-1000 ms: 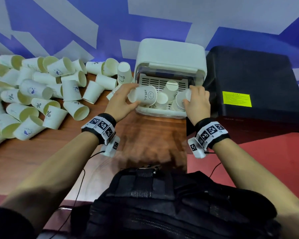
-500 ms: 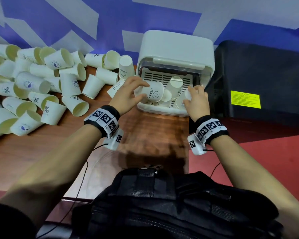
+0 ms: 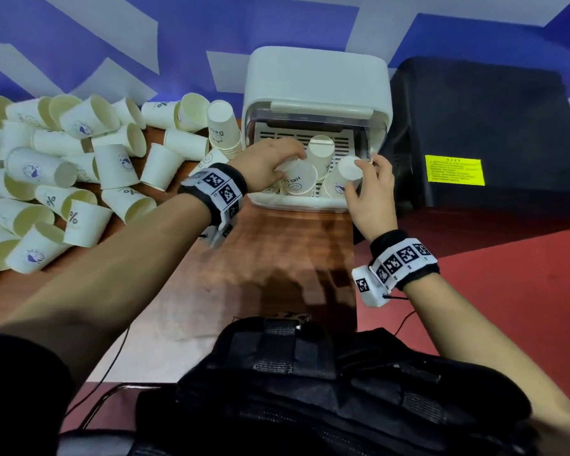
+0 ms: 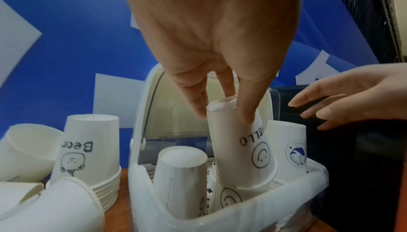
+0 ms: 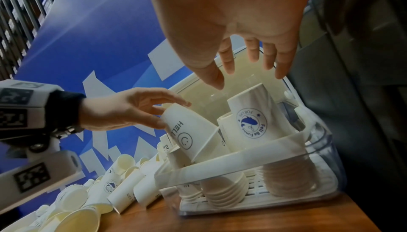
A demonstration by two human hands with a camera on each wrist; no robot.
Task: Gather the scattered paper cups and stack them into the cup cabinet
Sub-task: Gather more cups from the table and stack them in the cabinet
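The white cup cabinet (image 3: pixel 316 77) stands open at the table's back, with several stacks of upside-down paper cups in its tray (image 4: pixel 242 206). My left hand (image 3: pixel 287 166) pinches the base of an upside-down HELLO cup (image 3: pixel 298 181) that sits tilted on a front stack; the left wrist view shows my fingertips (image 4: pixel 246 119) round its top. My right hand (image 3: pixel 362 176) hovers open just above the whale-print cup stack (image 5: pixel 253 113) at the tray's right, fingers spread and apart from it. Many loose cups (image 3: pixel 63 179) lie on the left.
A short stack topped by a bear-print cup (image 3: pixel 221 133) stands just left of the cabinet. A black machine (image 3: pixel 491 133) sits tight against the cabinet's right side. Bare wooden table (image 3: pixel 277 258) lies before the cabinet, red surface to the right, a black backpack (image 3: pixel 310 390) below.
My left hand has carried the HELLO cup from in front of the cabinet into the tray and turned it base up. My right hand has loosened off the right-hand stack.
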